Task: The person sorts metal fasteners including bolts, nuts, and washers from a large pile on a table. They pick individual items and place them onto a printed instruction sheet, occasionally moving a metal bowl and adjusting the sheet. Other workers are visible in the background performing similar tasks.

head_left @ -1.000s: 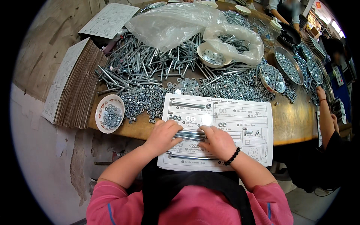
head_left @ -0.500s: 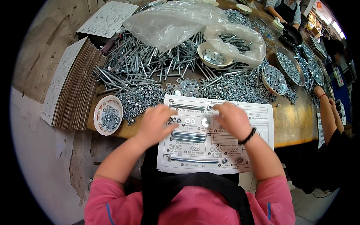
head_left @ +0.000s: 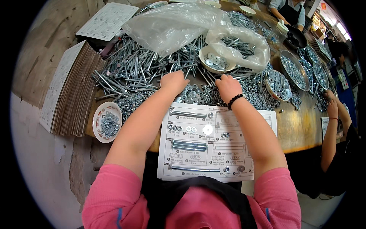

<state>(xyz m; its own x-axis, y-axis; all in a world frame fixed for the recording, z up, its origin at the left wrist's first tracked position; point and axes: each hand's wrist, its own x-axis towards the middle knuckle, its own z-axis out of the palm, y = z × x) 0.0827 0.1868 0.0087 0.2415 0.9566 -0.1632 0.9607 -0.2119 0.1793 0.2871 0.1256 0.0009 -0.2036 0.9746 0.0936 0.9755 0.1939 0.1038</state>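
My left hand [head_left: 174, 82] reaches into the pile of long bolts [head_left: 141, 68], beside loose washers [head_left: 190, 93]. Its fingers are bent and close together; whatever is in them is hidden. To the right, my right hand [head_left: 228, 87] bends its fingers down among more bolts and nuts, its fingertips partly hidden. Under my forearms lies a printed parts sheet [head_left: 163, 152]. On it rest a bolt [head_left: 188, 113] with a nut [head_left: 211, 115], several small nuts [head_left: 175, 128], a big washer [head_left: 207, 130], a row of bolts [head_left: 188, 145] and a longer bolt [head_left: 194, 168].
A bowl of small washers [head_left: 108, 124] stands left, near stacked cardboard sheets [head_left: 72, 91]. Behind are a washer bowl [head_left: 214, 61] and clear plastic bags [head_left: 167, 26]. Another washer bowl [head_left: 278, 86] and a metal tray [head_left: 294, 70] stand right. A co-worker's arms [head_left: 331, 122] reach in there.
Both hands have moved forward from above the sheet into the hardware piles. Two nuts now show on the sheet's right part, where my right hand was before.
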